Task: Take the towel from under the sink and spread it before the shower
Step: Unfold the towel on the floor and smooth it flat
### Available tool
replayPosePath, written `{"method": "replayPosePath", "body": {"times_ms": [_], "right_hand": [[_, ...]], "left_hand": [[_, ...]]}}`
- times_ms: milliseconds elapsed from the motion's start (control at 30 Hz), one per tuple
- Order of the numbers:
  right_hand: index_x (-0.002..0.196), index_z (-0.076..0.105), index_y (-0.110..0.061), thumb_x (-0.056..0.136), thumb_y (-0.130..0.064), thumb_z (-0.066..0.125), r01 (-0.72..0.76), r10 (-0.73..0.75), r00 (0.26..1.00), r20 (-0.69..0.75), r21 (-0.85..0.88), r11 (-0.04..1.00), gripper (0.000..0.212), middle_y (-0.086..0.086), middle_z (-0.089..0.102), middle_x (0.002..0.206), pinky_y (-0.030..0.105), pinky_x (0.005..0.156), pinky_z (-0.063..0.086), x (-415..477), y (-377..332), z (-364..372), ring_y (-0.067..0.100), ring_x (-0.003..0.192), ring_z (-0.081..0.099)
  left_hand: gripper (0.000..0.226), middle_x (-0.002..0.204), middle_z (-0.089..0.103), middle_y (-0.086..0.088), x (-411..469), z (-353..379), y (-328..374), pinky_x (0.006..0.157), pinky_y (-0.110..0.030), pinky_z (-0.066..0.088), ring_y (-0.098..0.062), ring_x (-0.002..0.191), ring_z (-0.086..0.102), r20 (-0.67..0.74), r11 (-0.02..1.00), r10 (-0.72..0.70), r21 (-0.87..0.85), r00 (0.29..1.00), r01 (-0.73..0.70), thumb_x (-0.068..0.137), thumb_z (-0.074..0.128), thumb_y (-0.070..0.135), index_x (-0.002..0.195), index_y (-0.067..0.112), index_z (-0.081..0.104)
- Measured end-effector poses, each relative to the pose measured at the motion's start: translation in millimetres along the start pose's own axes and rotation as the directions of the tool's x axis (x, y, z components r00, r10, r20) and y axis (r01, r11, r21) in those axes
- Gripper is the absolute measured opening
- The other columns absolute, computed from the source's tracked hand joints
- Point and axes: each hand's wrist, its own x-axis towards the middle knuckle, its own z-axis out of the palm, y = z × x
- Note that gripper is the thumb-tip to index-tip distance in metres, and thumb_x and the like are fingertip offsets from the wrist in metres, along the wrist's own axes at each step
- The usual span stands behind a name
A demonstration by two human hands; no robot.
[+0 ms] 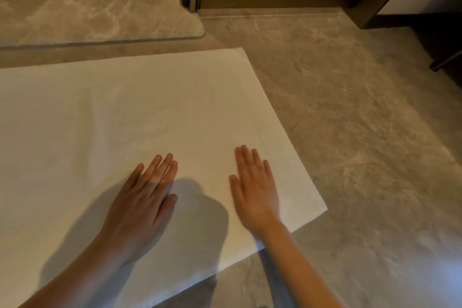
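towel [140,112]: lies flat just before shower sill [100,41]
hands: left [142,205], right [255,190] press it, fingers straight
left: final smoothing, probably

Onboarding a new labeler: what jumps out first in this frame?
A large white rectangular towel lies spread flat on the grey marbled floor tiles, filling the left and centre. Both bare hands rest flat on its near part, fingers straight: left hand near the bottom centre, right hand close to the towel's right edge. Beyond the towel's far edge, upper left, runs the raised marbled shower threshold.
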Motion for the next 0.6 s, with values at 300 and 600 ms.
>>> {"method": "replayPosePath", "body": {"times_ms": [300, 600], "right_hand": [[0.157, 0.003, -0.017, 0.101, -0.045, 0.012, -0.241, 0.241, 0.97, -0.032, 0.013, 0.971, 0.063, 0.001, 0.005, 0.164, 0.038, 0.123, 0.001, -19, 87, -21, 0.016, 0.15, 0.001], [0.156, 0.005, -0.015, 0.099, -0.044, 0.007, -0.095, 0.099, 0.991, -0.092, 0.046, 0.994, 0.064, 0.002, 0.004, 0.164, 0.035, 0.122, -0.002, -6, 17, -23, 0.016, 0.15, -0.003]], "left_hand": [[0.059, 0.163, 0.014, -0.002, 1, 0, -1, 0.119, -0.041, 0.014, -0.017, 0.149, 0.012, 0.01, 1.0, 0.001, 0.012, 1.0, -0.001, 0.101, 0.022, 0.039, 0.154, 0.012, 0.019], [0.054, 0.159, 0.025, -0.01, -2, -9, 4, 0.118, -0.046, 0.022, -0.024, 0.147, 0.022, -0.089, 0.995, 0.014, -0.098, 0.996, -0.023, 0.101, 0.032, 0.031, 0.149, 0.005, 0.033]]}}
